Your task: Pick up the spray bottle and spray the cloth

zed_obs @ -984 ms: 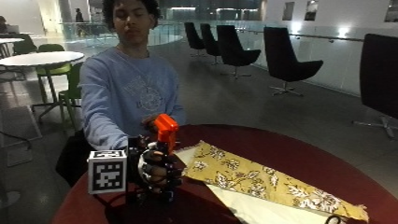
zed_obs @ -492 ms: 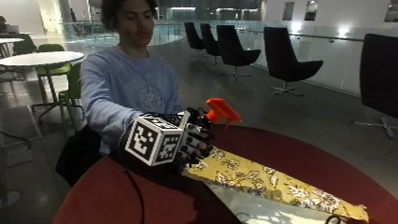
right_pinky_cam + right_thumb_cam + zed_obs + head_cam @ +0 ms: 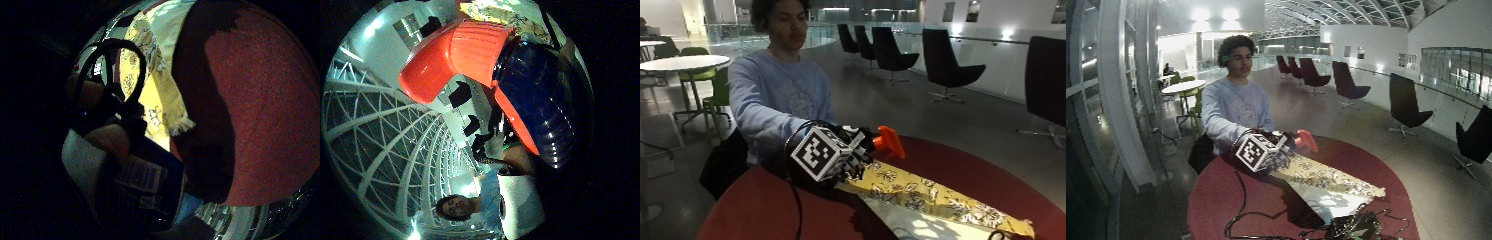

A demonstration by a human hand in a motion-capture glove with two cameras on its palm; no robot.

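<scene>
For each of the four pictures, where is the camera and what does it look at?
Little finger palm view: on the palm, facing the cloth and table; fingers show.
Thumb palm view: facing the spray bottle.
Outside view: across the table, facing the right hand.
Wide outside view: farther back.
All four share bottle and cloth.

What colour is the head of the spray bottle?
Orange-red; the spray bottle's head shows best in the right thumb side palm view.

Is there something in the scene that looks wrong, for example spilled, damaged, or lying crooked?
Nothing stands out as spilled or damaged. The gloved right hand holds the spray bottle above the red table, its orange head toward the yellow patterned cloth. The cloth lies diagonally, flat, over a white sheet.
</scene>
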